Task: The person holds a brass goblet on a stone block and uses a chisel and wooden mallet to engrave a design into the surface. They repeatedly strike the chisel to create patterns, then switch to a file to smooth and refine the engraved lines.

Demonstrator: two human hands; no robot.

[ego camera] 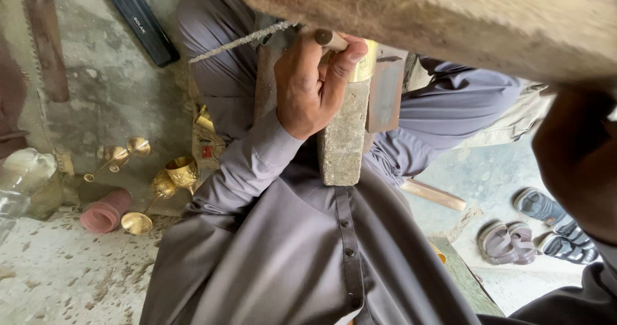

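Observation:
My left hand (312,84) is closed around the wooden handle (329,38) of a rough round file (244,40), which points left across my grey-clothed knee. Just right of the hand, a shiny brass cylinder (365,61) sits at the top of a grey stone block (344,142) that stands between my legs. My right hand (578,155) is a dark, blurred shape at the right edge, under a large blurred beam (450,17) close to the camera. I cannot make out its fingers.
Several brass goblets (182,171) and a pink cup (105,211) lie on the dusty concrete floor at the left. A black case (141,20) lies at the top left. A wooden stick (434,194), sandals (508,241) and shoes (559,225) are at the right.

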